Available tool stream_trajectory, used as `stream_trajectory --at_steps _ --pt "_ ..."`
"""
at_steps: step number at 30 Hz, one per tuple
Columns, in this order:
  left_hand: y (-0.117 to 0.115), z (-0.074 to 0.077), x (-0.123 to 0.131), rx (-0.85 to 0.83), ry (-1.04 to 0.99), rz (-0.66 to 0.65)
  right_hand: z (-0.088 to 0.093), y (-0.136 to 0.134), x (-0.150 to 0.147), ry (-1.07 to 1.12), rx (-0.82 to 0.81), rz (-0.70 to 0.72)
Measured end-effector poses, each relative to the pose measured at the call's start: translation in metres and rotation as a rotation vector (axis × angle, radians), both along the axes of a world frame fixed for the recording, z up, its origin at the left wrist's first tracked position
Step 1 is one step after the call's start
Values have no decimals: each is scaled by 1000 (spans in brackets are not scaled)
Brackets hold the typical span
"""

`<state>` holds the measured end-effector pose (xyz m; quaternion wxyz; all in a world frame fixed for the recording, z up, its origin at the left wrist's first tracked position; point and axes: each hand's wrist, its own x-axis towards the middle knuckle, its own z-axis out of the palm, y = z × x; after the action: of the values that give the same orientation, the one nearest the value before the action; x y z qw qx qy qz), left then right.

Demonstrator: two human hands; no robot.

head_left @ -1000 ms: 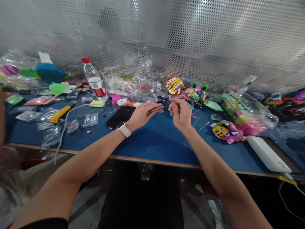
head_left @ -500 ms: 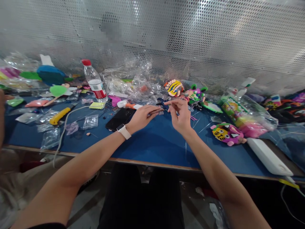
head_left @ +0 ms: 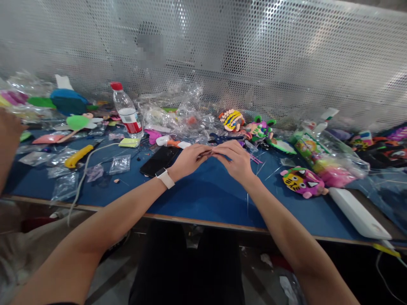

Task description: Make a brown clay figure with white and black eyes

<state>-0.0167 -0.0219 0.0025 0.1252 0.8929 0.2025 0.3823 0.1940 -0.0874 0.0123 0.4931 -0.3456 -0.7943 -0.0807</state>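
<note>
My left hand [head_left: 190, 160] and my right hand [head_left: 234, 160] meet fingertip to fingertip above the blue table [head_left: 203, 197]. Both are closed in a pinch. Whatever lies between the fingers is too small or too hidden to name. A watch with a pale band [head_left: 165, 178] is on my left wrist. Beside that hand a black phone [head_left: 159, 161] lies flat, with a white and orange tool [head_left: 171, 142] just behind it. Dark-handled pliers or scissors [head_left: 222, 137] rest behind my fingers; I cannot tell which.
A water bottle [head_left: 127, 112] stands at the back left, near crumpled clear plastic bags [head_left: 181, 112]. Left of them lies a yellow utility knife [head_left: 79, 156]. On the right are a colourful clay mask [head_left: 302, 182] and a white power bank [head_left: 359, 213]. Another person's hand [head_left: 11, 144] shows at the left edge.
My right hand has moved left and its fingers have come together against my left fingertips. The other person's hand at the left edge has shifted into view more.
</note>
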Motion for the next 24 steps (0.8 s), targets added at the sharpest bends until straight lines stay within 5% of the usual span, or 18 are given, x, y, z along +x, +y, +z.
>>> stream_trajectory --at_steps 24 --pt "0 2 0 93 27 -45 1 1 -1 -46 -8 21"
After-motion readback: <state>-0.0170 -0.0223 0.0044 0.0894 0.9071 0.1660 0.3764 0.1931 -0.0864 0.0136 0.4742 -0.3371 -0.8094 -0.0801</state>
